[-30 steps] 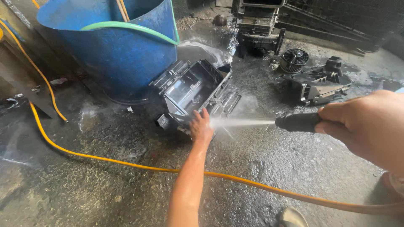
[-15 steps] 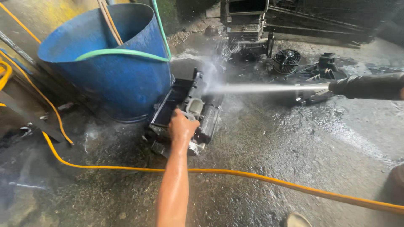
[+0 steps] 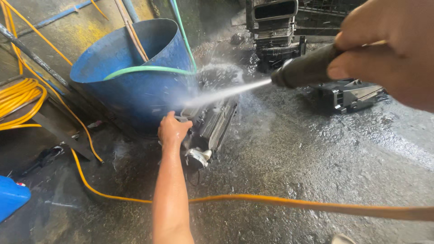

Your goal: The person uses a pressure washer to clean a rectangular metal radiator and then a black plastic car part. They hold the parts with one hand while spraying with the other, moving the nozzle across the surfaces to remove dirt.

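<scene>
Washing underway: our left hand (image 3: 173, 130) grips the black housing (image 3: 210, 129) while our right hand (image 3: 389, 47) holds the sprayer (image 3: 305, 70) (at two o'clock); next, turning it.

A workshop wash area: wet concrete floor (image 3: 316, 180), blue tub (image 3: 135, 86), scattered machine housings (image 3: 348, 95).

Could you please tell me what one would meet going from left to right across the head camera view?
Coiled yellow hose → blue tub → left hand on the black plastic housing → black spray nozzle → right hand.
</scene>
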